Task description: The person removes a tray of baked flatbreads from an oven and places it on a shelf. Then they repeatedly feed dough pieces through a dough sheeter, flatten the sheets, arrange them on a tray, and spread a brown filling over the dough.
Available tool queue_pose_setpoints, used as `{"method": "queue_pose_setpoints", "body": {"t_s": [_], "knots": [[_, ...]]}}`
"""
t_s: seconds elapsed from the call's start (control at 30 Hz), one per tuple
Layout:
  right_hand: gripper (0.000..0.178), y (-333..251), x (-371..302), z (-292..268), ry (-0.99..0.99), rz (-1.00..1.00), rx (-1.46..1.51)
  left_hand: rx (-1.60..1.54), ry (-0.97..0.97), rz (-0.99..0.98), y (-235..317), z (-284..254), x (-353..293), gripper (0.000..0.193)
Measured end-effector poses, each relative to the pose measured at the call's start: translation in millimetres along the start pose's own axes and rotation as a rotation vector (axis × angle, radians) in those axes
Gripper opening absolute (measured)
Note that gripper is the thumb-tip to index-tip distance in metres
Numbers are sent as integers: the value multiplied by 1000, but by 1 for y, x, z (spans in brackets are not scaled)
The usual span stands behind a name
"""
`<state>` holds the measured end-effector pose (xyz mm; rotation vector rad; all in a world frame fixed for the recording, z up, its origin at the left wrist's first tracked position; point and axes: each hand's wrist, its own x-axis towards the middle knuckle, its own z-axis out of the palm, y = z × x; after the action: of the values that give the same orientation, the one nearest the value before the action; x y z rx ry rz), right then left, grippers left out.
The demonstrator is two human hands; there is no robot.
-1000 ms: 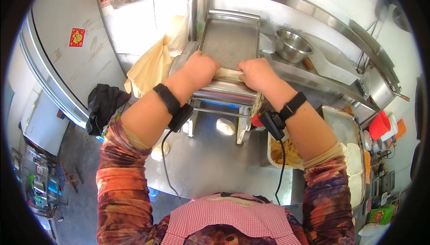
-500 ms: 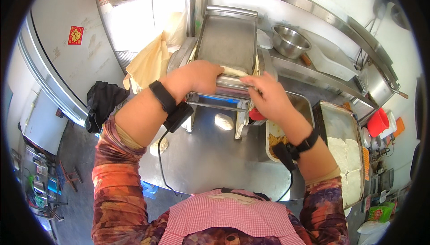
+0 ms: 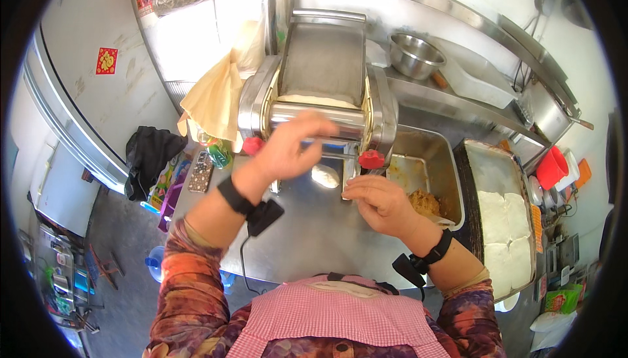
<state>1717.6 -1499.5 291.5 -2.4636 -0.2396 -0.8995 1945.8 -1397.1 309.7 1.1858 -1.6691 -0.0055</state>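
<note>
A steel dough roller machine (image 3: 318, 117) stands ahead of me, its flat metal feed tray (image 3: 325, 60) sloping up behind the rollers. A strip of pale dough (image 3: 318, 101) lies along the top roller. My left hand (image 3: 293, 145), slightly blurred, hovers in front of the roller, fingers stretched out with nothing in them. Lower down, my right hand (image 3: 384, 206) is beside the machine's right front leg, below a red knob (image 3: 371, 159); its fingers are loosely bent, and no object shows in them. Between the legs, a pale dough piece (image 3: 325, 176) rests on the steel table (image 3: 307, 240).
Right of the machine is a deep steel pan (image 3: 451, 181) with brown filling in it. Beside it lies a dark-rimmed baking tray (image 3: 476, 243) with flat dough pieces. A steel bowl (image 3: 417, 57) and white plastic tub (image 3: 477, 76) sit behind. A patterned phone (image 3: 201, 171) lies at left.
Both hands have come away from the dough at the roller and moved down toward me, the right one farther. The dough strip now shows along the roller.
</note>
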Motion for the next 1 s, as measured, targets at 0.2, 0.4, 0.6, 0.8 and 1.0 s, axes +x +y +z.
{"method": "queue_pose_setpoints", "body": {"t_s": [0.2,0.4,0.6,0.8,1.0], "knots": [[23,29,-20,32,-141,380,123,-934,34,-947,-76,56,-85,24],[31,78,-18,77,-270,648,171,-1440,685,-783,-134,71,-95,25],[39,110,-6,105,79,1051,795,-1414,590,-813,-100,70,-103,36],[36,95,-6,102,206,1158,1360,-1254,440,-963,-42,53,-127,43],[47,58,-14,85,186,1016,1512,-1209,326,-1019,-3,42,-149,41]]}}
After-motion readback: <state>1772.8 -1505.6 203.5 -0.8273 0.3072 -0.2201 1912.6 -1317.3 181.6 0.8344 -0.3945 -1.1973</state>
